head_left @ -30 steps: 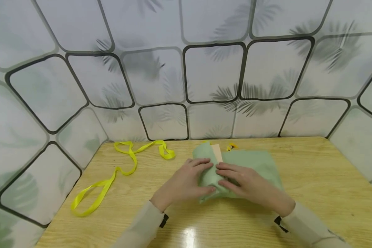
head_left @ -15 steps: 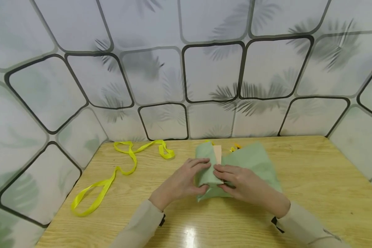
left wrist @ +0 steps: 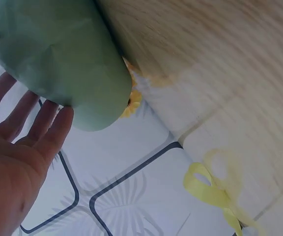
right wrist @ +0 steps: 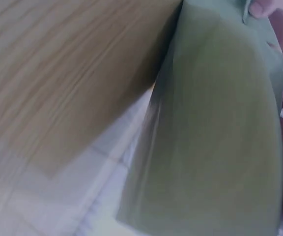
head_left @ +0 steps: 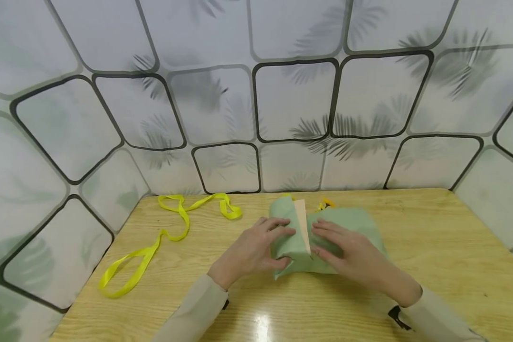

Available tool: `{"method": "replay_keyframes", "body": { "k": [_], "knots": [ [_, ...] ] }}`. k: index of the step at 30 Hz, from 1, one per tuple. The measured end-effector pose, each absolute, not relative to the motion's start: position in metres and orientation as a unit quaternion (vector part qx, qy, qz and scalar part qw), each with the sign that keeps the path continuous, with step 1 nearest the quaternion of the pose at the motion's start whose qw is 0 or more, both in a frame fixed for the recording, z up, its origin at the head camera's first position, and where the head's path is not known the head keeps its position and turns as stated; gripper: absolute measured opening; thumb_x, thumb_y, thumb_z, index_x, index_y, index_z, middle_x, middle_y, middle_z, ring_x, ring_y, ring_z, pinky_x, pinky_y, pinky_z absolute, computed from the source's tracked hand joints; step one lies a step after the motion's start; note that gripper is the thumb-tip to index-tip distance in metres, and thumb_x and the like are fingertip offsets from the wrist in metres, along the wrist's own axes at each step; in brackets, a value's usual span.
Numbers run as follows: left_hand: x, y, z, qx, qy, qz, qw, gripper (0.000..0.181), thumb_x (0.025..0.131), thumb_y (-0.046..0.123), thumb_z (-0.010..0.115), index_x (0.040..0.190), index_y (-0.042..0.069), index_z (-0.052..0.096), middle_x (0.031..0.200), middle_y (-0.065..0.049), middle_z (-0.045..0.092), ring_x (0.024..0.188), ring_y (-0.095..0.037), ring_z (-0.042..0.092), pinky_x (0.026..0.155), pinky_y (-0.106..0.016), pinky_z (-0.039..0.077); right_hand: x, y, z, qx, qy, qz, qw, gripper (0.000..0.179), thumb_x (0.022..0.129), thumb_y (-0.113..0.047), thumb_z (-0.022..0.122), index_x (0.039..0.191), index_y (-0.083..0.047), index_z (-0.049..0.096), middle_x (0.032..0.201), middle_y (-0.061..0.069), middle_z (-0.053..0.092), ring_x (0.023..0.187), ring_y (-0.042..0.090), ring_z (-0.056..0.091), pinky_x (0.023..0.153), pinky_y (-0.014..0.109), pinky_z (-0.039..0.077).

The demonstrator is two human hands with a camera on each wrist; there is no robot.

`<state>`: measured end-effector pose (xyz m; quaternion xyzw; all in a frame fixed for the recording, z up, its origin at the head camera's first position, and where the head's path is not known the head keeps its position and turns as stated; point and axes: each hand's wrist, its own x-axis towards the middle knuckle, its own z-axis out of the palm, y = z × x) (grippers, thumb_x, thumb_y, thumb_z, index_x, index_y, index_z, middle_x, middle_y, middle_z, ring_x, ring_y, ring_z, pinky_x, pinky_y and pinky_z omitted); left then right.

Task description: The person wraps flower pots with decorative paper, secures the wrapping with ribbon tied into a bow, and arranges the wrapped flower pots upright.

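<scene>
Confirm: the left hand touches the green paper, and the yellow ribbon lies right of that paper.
Wrong side: the yellow ribbon lies left of the green paper, as the head view shows. The left hand does touch the paper.

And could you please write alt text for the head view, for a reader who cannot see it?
A person's left hand touches a folded green sheet on a wooden table, the right hand is over its right side, and a beige strip shows between them. Yellow petals show behind it, and a yellow ribbon lies to the left.
</scene>
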<state>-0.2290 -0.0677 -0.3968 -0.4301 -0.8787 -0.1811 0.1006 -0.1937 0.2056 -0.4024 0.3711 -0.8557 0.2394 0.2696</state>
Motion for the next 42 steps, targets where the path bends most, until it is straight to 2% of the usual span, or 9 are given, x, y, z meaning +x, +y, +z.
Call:
{"method": "replay_keyframes", "body": {
  "k": [3, 5, 12, 17, 21, 26, 31, 36, 42],
  "knots": [
    [-0.23, -0.068, -0.397, -0.428, -0.88, -0.174, 0.107, 0.057, 0.084, 0.042, 0.082, 0.135, 0.021, 0.064, 0.145, -0.003, 0.058, 0.128, -0.024, 0.058, 0.098, -0.035, 0.057, -0.191, 0.22, -0.397, 0.272, -0.877, 0.236, 0.317, 0.043, 0.086, -0.015, 0.081, 0.125, 0.0, 0.069, 0.129, 0.02, 0.069, 0.125, 0.041, 0.062, 0.097, 0.056, 0.054],
    [-0.23, -0.068, -0.397, -0.433, -0.878, -0.174, 0.107, 0.058, 0.083, 0.042, 0.083, 0.133, 0.019, 0.064, 0.146, -0.003, 0.056, 0.131, -0.023, 0.057, 0.101, -0.033, 0.056, -0.19, 0.231, -0.392, 0.191, -0.901, 0.252, 0.296, 0.048, 0.091, -0.021, 0.077, 0.129, 0.004, 0.065, 0.134, 0.025, 0.063, 0.129, 0.048, 0.056, 0.1, 0.064, 0.048],
    [-0.233, -0.064, -0.396, -0.453, -0.871, -0.174, 0.073, 0.063, 0.083, 0.037, 0.084, 0.131, 0.008, 0.058, 0.156, -0.004, 0.048, 0.142, -0.022, 0.048, 0.114, -0.033, 0.046, -0.194, 0.264, -0.383, 0.007, -0.965, 0.261, -0.025, 0.096, 0.105, -0.062, 0.039, 0.153, 0.019, 0.021, 0.144, 0.049, 0.039, 0.127, 0.065, 0.045, 0.095, 0.072, 0.045],
    [-0.235, -0.057, -0.399, -0.461, -0.873, -0.125, 0.102, 0.064, 0.08, 0.035, 0.079, 0.135, 0.014, 0.054, 0.148, -0.001, 0.054, 0.135, -0.02, 0.052, 0.113, -0.033, 0.046, -0.199, 0.273, -0.392, 0.011, -0.938, 0.319, -0.134, 0.092, 0.106, -0.061, 0.038, 0.152, 0.018, 0.027, 0.141, 0.039, 0.052, 0.115, 0.046, 0.063, 0.087, 0.052, 0.055],
    [-0.236, -0.052, -0.404, -0.471, -0.868, -0.085, 0.135, 0.069, 0.079, 0.034, 0.072, 0.143, 0.02, 0.052, 0.145, -0.001, 0.055, 0.132, -0.024, 0.053, 0.114, -0.038, 0.045, -0.2, 0.272, -0.396, 0.025, -0.906, 0.403, -0.129, 0.07, 0.109, -0.047, 0.045, 0.148, 0.011, 0.042, 0.131, 0.025, 0.064, 0.099, 0.02, 0.065, 0.078, 0.034, 0.054],
    [-0.236, -0.048, -0.412, -0.468, -0.868, -0.094, 0.14, 0.069, 0.082, 0.041, 0.068, 0.146, 0.024, 0.05, 0.148, -0.002, 0.051, 0.134, -0.025, 0.049, 0.113, -0.043, 0.045, -0.198, 0.27, -0.395, 0.038, -0.885, 0.453, -0.098, 0.05, 0.112, -0.026, 0.041, 0.142, 0.013, 0.048, 0.116, 0.02, 0.07, 0.088, 0.015, 0.067, 0.072, 0.03, 0.055],
    [-0.231, -0.044, -0.415, -0.454, -0.876, -0.115, 0.113, 0.064, 0.097, 0.057, 0.055, 0.15, 0.022, 0.046, 0.161, -0.001, 0.04, 0.144, -0.026, 0.041, 0.114, -0.048, 0.042, -0.195, 0.265, -0.39, 0.005, -0.872, 0.479, -0.103, 0.063, 0.111, -0.041, 0.039, 0.147, 0.011, 0.041, 0.119, 0.021, 0.068, 0.088, 0.016, 0.067, 0.071, 0.033, 0.056],
    [-0.226, -0.041, -0.414, -0.434, -0.888, -0.116, 0.098, 0.054, 0.11, 0.054, 0.033, 0.151, 0.022, 0.044, 0.168, 0.004, 0.032, 0.151, -0.025, 0.035, 0.12, -0.048, 0.036, -0.196, 0.26, -0.387, -0.021, -0.884, 0.456, -0.099, 0.077, 0.103, -0.048, 0.059, 0.147, 0.011, 0.039, 0.119, 0.022, 0.066, 0.089, 0.019, 0.065, 0.07, 0.033, 0.054],
    [-0.227, -0.035, -0.41, -0.446, -0.88, -0.099, 0.128, 0.047, 0.108, 0.05, 0.041, 0.139, 0.016, 0.051, 0.16, -0.001, 0.046, 0.153, -0.023, 0.035, 0.126, -0.047, 0.03, -0.198, 0.258, -0.39, 0.014, -0.914, 0.401, -0.068, 0.075, 0.103, -0.031, 0.062, 0.15, 0.018, 0.03, 0.132, 0.034, 0.057, 0.104, 0.031, 0.063, 0.081, 0.04, 0.052]
  ]
}}
